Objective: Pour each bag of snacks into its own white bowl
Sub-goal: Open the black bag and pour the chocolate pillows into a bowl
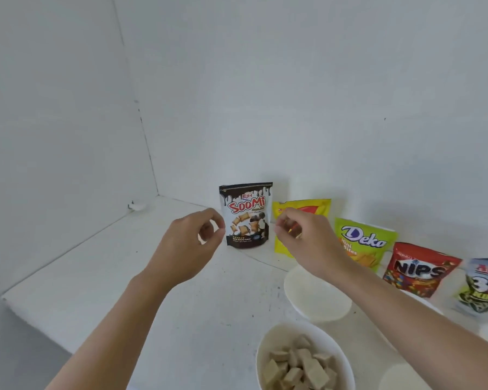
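I see the dark snack bag (245, 215) upright on the table (96, 277) by the wall, between left hand (193, 237) and right hand (307, 237), both grips curled, holding nothing; risk: a one-sided pinch tips it against the yellow bag (319, 206) alongside.

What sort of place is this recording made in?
Likely a staged tabletop set: a white table in a corner of plain white walls, snack bags lined along the wall, white bowls before them.
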The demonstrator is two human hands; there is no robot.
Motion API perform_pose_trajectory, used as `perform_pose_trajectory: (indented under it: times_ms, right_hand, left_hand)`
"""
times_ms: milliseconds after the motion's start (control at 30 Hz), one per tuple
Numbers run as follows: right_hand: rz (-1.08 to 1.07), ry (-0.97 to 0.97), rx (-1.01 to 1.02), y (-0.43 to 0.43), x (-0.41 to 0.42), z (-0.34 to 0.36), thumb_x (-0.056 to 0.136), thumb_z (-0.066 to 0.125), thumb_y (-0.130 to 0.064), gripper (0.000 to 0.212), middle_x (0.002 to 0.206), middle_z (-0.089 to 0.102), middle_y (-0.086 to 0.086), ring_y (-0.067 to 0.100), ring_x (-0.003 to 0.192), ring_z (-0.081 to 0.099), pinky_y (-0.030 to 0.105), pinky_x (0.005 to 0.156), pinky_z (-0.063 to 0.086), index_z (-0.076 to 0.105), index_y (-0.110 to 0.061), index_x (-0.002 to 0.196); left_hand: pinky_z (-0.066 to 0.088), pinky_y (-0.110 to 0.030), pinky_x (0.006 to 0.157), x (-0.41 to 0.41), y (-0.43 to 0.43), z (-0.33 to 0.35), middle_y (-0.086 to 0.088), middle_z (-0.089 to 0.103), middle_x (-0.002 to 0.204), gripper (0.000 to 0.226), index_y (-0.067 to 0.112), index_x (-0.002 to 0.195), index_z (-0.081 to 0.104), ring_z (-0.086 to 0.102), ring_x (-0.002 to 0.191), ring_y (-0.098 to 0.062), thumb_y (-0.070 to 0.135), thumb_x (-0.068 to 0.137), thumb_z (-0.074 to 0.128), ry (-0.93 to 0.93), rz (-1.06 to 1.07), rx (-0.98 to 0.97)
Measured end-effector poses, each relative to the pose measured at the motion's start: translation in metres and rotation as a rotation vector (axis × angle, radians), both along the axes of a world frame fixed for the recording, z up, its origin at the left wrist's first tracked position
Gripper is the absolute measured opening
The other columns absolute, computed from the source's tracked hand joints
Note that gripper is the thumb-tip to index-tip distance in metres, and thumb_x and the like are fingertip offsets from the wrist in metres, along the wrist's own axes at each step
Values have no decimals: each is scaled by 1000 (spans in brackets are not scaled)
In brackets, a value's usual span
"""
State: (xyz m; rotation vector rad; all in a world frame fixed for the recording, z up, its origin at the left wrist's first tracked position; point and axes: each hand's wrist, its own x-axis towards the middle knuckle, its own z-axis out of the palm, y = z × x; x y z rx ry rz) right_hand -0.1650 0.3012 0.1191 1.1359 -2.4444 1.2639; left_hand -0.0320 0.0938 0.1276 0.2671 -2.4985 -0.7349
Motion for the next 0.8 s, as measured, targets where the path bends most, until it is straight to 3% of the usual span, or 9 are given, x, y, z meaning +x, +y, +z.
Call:
perform_pose_trajectory:
  times_ms: [167, 300, 400, 567, 700, 800]
  right_hand:
    - [-55, 75, 67, -39, -56, -4, 91, 65, -19, 13, 69, 63, -8, 14, 66, 59, 40, 67, 53, 61, -22, 79]
    - [-112, 155, 120, -82, -102, -5, 92, 61, -21, 11, 79, 60, -9, 16, 78, 58, 44, 76, 53, 58, -26, 82]
    - [-171, 176, 202, -114, -136, -3, 94, 59, -23, 3, 88, 60, -5, 19, 88, 56, 47, 84, 51, 62, -21, 94]
    - [-252, 113, 336, -154, -176, -12, 99, 54, -24, 24, 119, 63, 2, 23, 113, 53, 46, 96, 46, 59, -19, 122]
    - [-253, 126, 469, -171, -192, -27, 101, 53, -25, 35, 135, 60, 2, 24, 128, 49, 43, 104, 42, 56, -19, 135]
    - [-250, 192, 521, -178, -198, -34, 100, 52, -21, 27, 118, 67, 2, 25, 116, 55, 41, 96, 43, 60, -19, 126]
  left_hand:
    - [48, -27, 77, -78, -37, -14, 9, 60, 96, 4, 33, 100, 62, 57, 95, -11, 31, 96, 63, 13, 2, -72]
    - [52, -39, 90, -142, -75, -24, 2, 58, 112, 16, 28, 113, 63, 54, 106, -17, 30, 97, 62, -10, 15, -97]
    - [50, -43, 95, -182, -102, -30, -1, 55, 122, 22, 26, 119, 60, 51, 112, -19, 29, 97, 62, -37, 10, -136]
    - [51, -44, 96, -230, -137, -44, -3, 54, 132, 23, 25, 120, 59, 51, 118, -21, 28, 98, 61, -91, -31, -145]
    - [56, -31, 83, -249, -151, -58, -3, 66, 121, 14, 24, 115, 58, 58, 99, -15, 23, 100, 59, -134, -98, -86]
    - [46, -13, 67, -253, -159, -65, -2, 72, 112, 10, 22, 107, 59, 58, 87, -12, 14, 101, 57, -103, -118, -43]
